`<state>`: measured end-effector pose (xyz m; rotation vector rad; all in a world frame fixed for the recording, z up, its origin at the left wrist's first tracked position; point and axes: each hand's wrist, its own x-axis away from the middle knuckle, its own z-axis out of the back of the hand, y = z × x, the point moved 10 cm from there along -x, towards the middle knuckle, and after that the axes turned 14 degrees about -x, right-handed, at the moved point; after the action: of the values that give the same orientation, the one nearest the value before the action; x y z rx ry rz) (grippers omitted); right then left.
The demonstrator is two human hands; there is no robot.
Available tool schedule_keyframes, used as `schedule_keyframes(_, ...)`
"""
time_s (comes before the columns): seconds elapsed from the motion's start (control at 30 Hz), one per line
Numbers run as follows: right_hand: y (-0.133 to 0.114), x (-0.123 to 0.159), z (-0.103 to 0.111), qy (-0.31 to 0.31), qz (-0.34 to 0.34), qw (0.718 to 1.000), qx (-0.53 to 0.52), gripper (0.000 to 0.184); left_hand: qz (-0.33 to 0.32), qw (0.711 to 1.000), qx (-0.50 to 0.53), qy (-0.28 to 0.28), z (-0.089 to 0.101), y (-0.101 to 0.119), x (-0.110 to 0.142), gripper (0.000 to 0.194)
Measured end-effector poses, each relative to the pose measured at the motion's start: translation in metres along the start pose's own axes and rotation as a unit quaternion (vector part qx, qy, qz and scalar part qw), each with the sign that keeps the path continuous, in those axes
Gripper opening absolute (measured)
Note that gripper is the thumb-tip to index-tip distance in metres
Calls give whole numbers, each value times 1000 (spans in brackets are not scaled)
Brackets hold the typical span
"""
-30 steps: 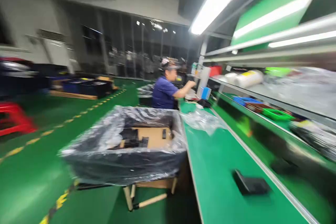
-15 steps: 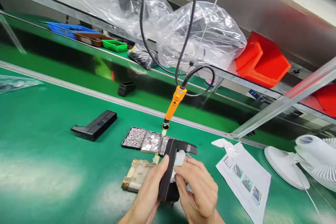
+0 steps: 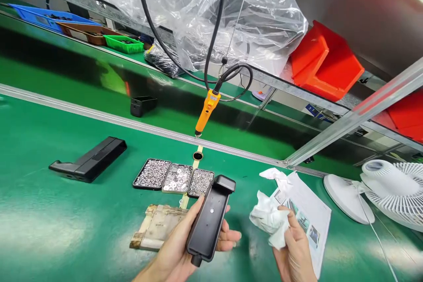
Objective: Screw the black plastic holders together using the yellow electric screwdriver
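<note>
Cradling, in your left hand [image 3: 175,249], fingers half-curled underneath and thumb at the edge: one black plastic housing [image 3: 205,229], hollow face up. In your right hand [image 3: 295,246], pinched nearly closed: one crumpled white tissue [image 3: 269,218]. On the green worktop [image 3: 95,229]: one stained block [image 3: 160,227]; three shallow trays [image 3: 149,188], small metal parts inside; one second housing [image 3: 95,158], left. Beyond, hanging: one orange electric screwdriver [image 3: 207,111].

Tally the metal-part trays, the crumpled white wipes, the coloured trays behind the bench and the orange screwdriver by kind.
Metal-part trays: 3
Crumpled white wipes: 2
Coloured trays: 3
Orange screwdriver: 1
Total: 9
</note>
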<state>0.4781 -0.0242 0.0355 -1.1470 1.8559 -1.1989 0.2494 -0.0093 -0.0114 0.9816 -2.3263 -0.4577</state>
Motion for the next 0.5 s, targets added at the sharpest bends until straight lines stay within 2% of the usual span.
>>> schedule_keyframes(0.07,-10,9,-6,16,74,996,56,31,9,1000,-11,3,0,-7,-3,60)
schedule_keyframes(0.13,-32,30,-33,4,234,962,137,16,20,999,-25,25,4,-14,-5,58)
schedule_keyframes(0.2,-43,63,-84,-78,396,883,242,20,20,998,-24,56,11,-20,-6,50)
schedule_keyframes(0.27,-31,89,-131,-179,470,796,336,31,-6,996,-12,86,18,-20,-6,44)
schedule_keyframes(0.3,-25,96,-144,-207,483,771,361,35,-24,995,-9,97,20,-19,-5,43)
schedule_keyframes(0.33,-21,98,-150,-215,487,761,370,37,-39,994,-11,104,21,-18,-4,44)
schedule_keyframes(0.5,-21,91,-144,-183,480,777,364,54,-50,992,-45,109,20,-22,-4,48)
